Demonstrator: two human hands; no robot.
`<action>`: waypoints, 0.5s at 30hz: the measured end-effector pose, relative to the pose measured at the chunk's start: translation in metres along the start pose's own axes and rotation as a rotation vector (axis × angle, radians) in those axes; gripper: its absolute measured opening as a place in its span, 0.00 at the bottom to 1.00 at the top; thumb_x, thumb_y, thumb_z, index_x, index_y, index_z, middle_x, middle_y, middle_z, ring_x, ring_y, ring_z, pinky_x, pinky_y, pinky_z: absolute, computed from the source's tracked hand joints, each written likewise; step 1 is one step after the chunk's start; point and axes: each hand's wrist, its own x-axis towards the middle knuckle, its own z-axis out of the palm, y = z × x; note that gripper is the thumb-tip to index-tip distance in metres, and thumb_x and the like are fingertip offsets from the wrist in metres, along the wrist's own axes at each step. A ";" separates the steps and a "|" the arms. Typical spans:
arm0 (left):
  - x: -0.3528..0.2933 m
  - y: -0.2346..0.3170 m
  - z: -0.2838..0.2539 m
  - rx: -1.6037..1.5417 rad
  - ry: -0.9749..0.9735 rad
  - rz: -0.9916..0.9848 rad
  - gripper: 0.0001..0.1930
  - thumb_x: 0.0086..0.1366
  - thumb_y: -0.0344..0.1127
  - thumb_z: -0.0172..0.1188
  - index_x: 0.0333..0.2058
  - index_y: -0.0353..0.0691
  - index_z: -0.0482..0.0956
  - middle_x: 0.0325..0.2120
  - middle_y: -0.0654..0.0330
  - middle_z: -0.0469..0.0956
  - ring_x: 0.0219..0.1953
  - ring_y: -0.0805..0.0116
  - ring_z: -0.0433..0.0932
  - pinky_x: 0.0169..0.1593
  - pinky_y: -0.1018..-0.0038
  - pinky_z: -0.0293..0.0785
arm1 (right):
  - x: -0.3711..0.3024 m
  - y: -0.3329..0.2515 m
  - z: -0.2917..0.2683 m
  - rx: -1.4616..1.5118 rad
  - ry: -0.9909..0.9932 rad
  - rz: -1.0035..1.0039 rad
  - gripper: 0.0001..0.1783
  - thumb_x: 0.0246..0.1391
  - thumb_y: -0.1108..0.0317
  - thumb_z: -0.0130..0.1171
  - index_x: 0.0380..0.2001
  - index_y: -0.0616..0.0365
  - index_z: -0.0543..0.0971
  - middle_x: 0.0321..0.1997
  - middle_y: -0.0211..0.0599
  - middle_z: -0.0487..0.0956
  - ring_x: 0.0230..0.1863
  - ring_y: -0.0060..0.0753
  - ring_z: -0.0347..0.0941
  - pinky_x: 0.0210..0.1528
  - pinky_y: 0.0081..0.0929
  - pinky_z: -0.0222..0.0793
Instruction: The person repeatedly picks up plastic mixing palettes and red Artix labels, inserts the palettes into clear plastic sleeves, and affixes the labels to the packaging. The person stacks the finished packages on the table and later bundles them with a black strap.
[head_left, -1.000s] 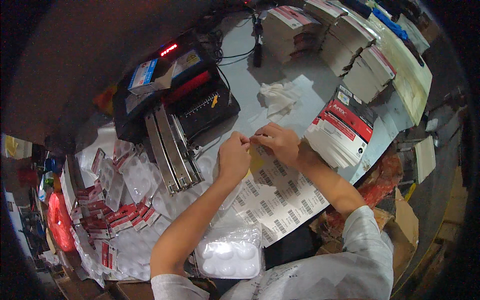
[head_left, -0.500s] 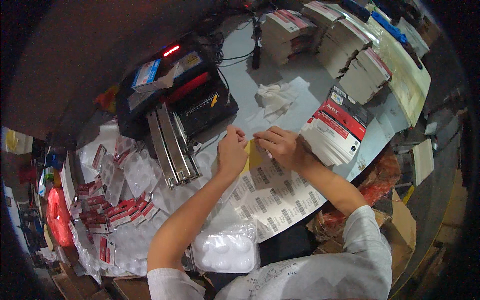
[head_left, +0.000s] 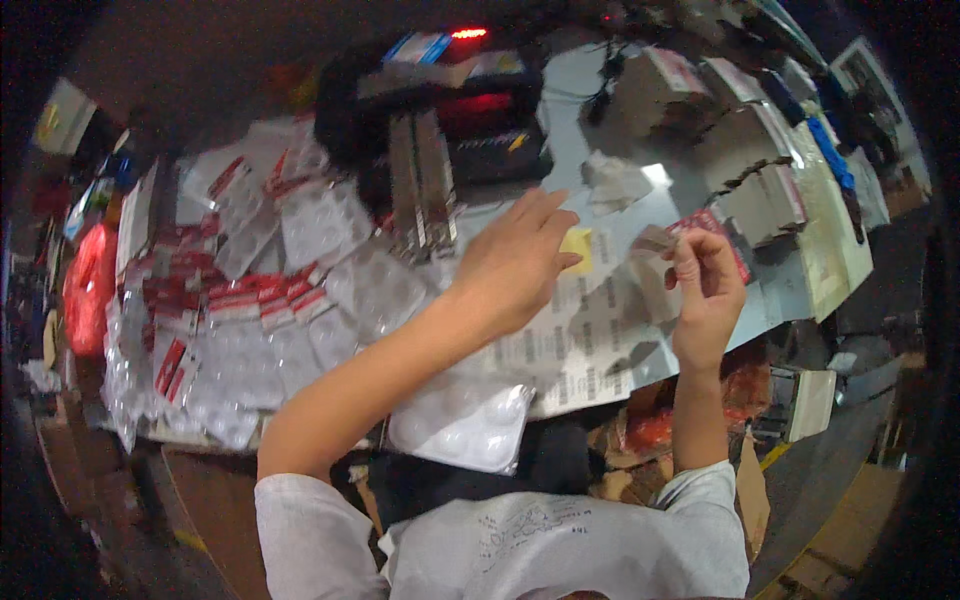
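Observation:
My left hand (head_left: pixel 520 255) hovers over the upper left of a sheet of barcode labels (head_left: pixel 560 345), fingers stretched out and holding nothing that I can see. A yellow patch (head_left: pixel 577 246) of the sheet shows beside its fingertips. My right hand (head_left: pixel 708 285), thumb and forefinger pinched, is at the stack of red printed cards (head_left: pixel 722 243), which it partly covers. At its fingertips is a small flat greyish piece (head_left: pixel 656 240), too blurred to name more exactly.
A black machine with a red display (head_left: pixel 468 34) and metal bars (head_left: pixel 420 175) stands at the back. Clear plastic trays (head_left: pixel 325 225) with red cards pile up left. A wrapped white tray (head_left: pixel 465 425) lies at the front edge. Card stacks (head_left: pixel 765 205) and crumpled white tissue (head_left: pixel 615 182) are behind.
My hands have parted. The right has moved right to the card stack; the left has moved over the label sheet with its fingers extended. The whole view has shifted and turned.

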 end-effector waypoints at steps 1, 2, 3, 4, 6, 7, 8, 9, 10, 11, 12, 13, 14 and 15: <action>-0.018 0.013 -0.030 0.036 -0.015 -0.081 0.15 0.55 0.31 0.57 0.42 0.36 0.71 0.43 0.52 0.73 0.48 0.52 0.71 0.51 0.64 0.66 | -0.002 -0.004 0.002 0.109 -0.069 0.078 0.04 0.55 0.69 0.56 0.32 0.58 0.75 0.27 0.24 0.73 0.27 0.14 0.66 0.28 0.14 0.61; -0.037 0.028 -0.061 0.082 0.035 -0.158 0.14 0.55 0.30 0.57 0.42 0.36 0.72 0.44 0.53 0.73 0.49 0.53 0.71 0.52 0.64 0.67 | -0.004 -0.008 0.006 0.242 -0.136 0.153 0.05 0.56 0.68 0.55 0.32 0.58 0.74 0.26 0.22 0.71 0.26 0.13 0.65 0.27 0.14 0.61; -0.062 0.043 -0.089 0.155 0.121 -0.170 0.15 0.56 0.32 0.57 0.42 0.36 0.72 0.45 0.53 0.73 0.50 0.53 0.70 0.52 0.64 0.66 | -0.005 -0.010 0.012 0.264 -0.160 0.196 0.05 0.56 0.67 0.55 0.32 0.57 0.74 0.25 0.22 0.70 0.24 0.13 0.63 0.25 0.14 0.60; -0.086 0.060 -0.110 0.189 0.261 -0.244 0.16 0.56 0.33 0.58 0.43 0.36 0.72 0.46 0.53 0.72 0.51 0.53 0.70 0.53 0.64 0.66 | -0.009 -0.012 0.020 0.272 -0.264 0.278 0.05 0.55 0.67 0.56 0.31 0.57 0.74 0.25 0.22 0.70 0.24 0.13 0.63 0.25 0.14 0.60; -0.127 0.094 -0.113 0.198 0.310 -0.285 0.23 0.54 0.41 0.62 0.46 0.34 0.71 0.48 0.50 0.71 0.52 0.49 0.69 0.54 0.63 0.65 | -0.018 -0.015 0.036 0.286 -0.410 0.442 0.05 0.55 0.68 0.56 0.31 0.57 0.74 0.25 0.23 0.70 0.24 0.13 0.64 0.26 0.13 0.61; -0.143 0.107 -0.104 0.156 0.251 -0.423 0.29 0.52 0.46 0.64 0.48 0.33 0.69 0.49 0.48 0.70 0.53 0.48 0.68 0.54 0.63 0.64 | -0.030 -0.016 0.048 0.311 -0.582 0.455 0.04 0.56 0.68 0.54 0.33 0.56 0.72 0.28 0.20 0.69 0.25 0.09 0.61 0.26 0.10 0.58; -0.156 0.118 -0.089 0.141 0.236 -0.409 0.34 0.50 0.51 0.65 0.50 0.32 0.67 0.50 0.46 0.70 0.54 0.47 0.67 0.54 0.62 0.64 | -0.042 -0.019 0.056 0.333 -0.742 0.528 0.04 0.55 0.69 0.54 0.33 0.56 0.73 0.28 0.21 0.69 0.25 0.09 0.61 0.27 0.09 0.59; -0.167 0.122 -0.077 0.144 0.155 -0.499 0.40 0.47 0.54 0.66 0.53 0.32 0.64 0.52 0.45 0.67 0.56 0.46 0.64 0.55 0.61 0.63 | -0.055 -0.023 0.064 0.365 -0.819 0.591 0.04 0.54 0.69 0.55 0.32 0.57 0.73 0.27 0.21 0.69 0.25 0.10 0.61 0.27 0.09 0.59; -0.175 0.123 -0.066 0.106 0.111 -0.632 0.42 0.47 0.55 0.66 0.54 0.32 0.62 0.55 0.46 0.64 0.59 0.47 0.61 0.58 0.62 0.58 | -0.069 -0.027 0.070 0.357 -0.830 0.664 0.04 0.54 0.70 0.56 0.31 0.58 0.73 0.26 0.21 0.69 0.25 0.11 0.63 0.28 0.10 0.60; -0.182 0.118 -0.060 0.144 0.100 -0.635 0.45 0.45 0.57 0.66 0.55 0.33 0.61 0.56 0.47 0.63 0.60 0.48 0.59 0.59 0.61 0.54 | -0.077 -0.031 0.071 0.313 -0.846 0.756 0.05 0.54 0.70 0.56 0.31 0.59 0.73 0.26 0.22 0.69 0.26 0.12 0.64 0.29 0.11 0.61; -0.187 0.113 -0.055 0.185 0.030 -0.665 0.47 0.44 0.59 0.66 0.56 0.33 0.60 0.57 0.48 0.61 0.61 0.49 0.57 0.61 0.59 0.50 | -0.085 -0.035 0.071 0.244 -0.889 0.883 0.05 0.54 0.70 0.55 0.31 0.60 0.73 0.26 0.22 0.70 0.26 0.12 0.65 0.30 0.12 0.61; -0.190 0.107 -0.055 0.134 0.056 -0.600 0.47 0.44 0.59 0.66 0.56 0.34 0.59 0.57 0.49 0.62 0.61 0.50 0.58 0.61 0.59 0.49 | -0.087 -0.038 0.068 0.244 -0.925 0.855 0.05 0.54 0.70 0.56 0.31 0.60 0.73 0.26 0.23 0.70 0.26 0.13 0.65 0.30 0.13 0.62; -0.192 0.100 -0.058 0.080 0.055 -0.556 0.46 0.44 0.58 0.66 0.56 0.34 0.59 0.57 0.51 0.62 0.61 0.51 0.58 0.61 0.60 0.49 | -0.087 -0.041 0.065 0.205 -0.969 0.867 0.05 0.54 0.71 0.56 0.31 0.61 0.73 0.26 0.23 0.70 0.26 0.13 0.65 0.30 0.14 0.62; -0.193 0.094 -0.060 0.009 0.042 -0.554 0.46 0.44 0.58 0.66 0.56 0.35 0.59 0.57 0.52 0.62 0.61 0.53 0.58 0.61 0.60 0.48 | -0.088 -0.043 0.063 0.087 -0.980 0.918 0.05 0.54 0.71 0.56 0.30 0.61 0.72 0.26 0.23 0.71 0.26 0.14 0.65 0.30 0.15 0.62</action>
